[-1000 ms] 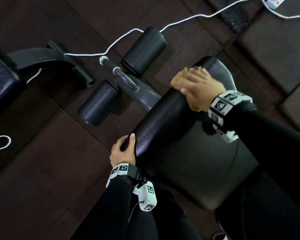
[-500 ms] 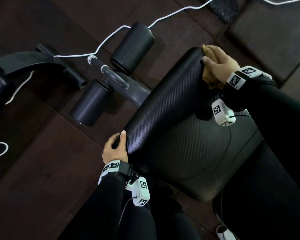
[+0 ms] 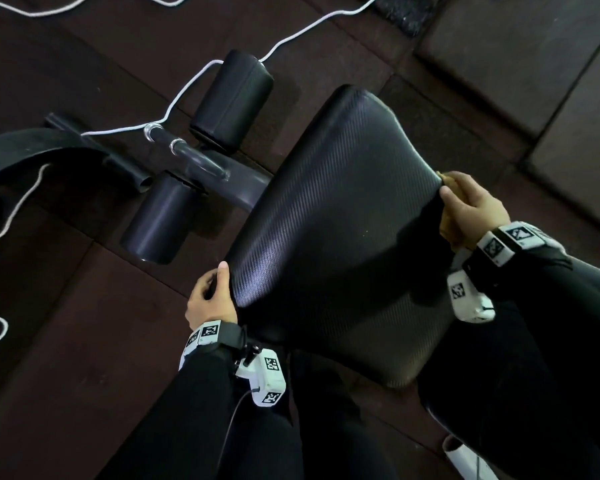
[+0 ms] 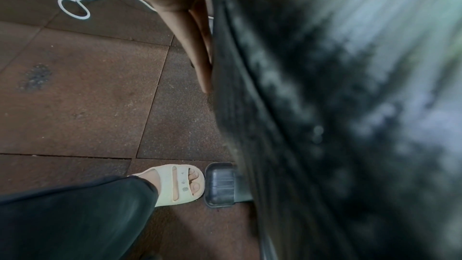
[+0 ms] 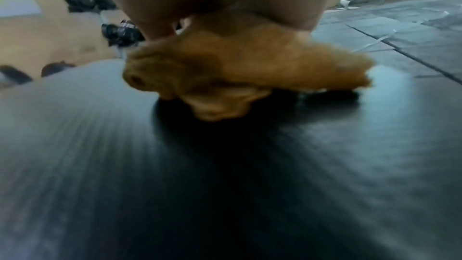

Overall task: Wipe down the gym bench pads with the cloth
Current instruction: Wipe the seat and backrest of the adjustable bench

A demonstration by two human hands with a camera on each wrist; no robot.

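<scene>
Now that my right hand (image 3: 471,209), gripping the cloth (image 5: 240,68), slid down the pad (image 3: 343,216) edge, top looks wiped; left hand (image 3: 210,299) grips the opposite edge.

Under your hands the bench pad (image 3: 343,216) is black with a fine diagonal carbon-weave pattern that catches a pale bluish sheen near your left hand (image 3: 210,299). The cloth (image 5: 240,70) bunched under your right hand (image 3: 471,209) is a golden, mustard brown. Beyond your left hand the two foam rollers (image 3: 160,220) are plain black, the cord (image 3: 187,95) is white, and the floor tiles (image 3: 66,341) are dark reddish brown. Your sleeves are black, your wrist bands white with black square markers.
</scene>
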